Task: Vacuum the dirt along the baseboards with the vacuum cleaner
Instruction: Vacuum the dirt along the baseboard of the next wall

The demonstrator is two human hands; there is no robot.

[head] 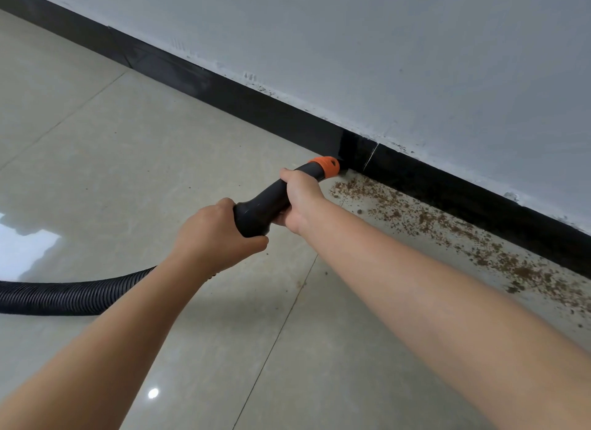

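Note:
The vacuum's black nozzle handle [260, 205] ends in an orange tip [327, 166] that sits at the foot of the black baseboard [256, 104]. My right hand [300, 199] grips the handle just behind the orange tip. My left hand [217, 234] grips the wider rear end, where the ribbed black hose [70, 296] joins and runs off to the left. Brown dirt [447, 228] lies scattered on the tiles along the baseboard, from just right of the tip out to the right edge.
A grey-white wall [383, 45] rises above the baseboard, which runs diagonally from upper left to lower right. Glossy beige floor tiles [128, 160] fill the left and bottom, with a bright reflection at the far left.

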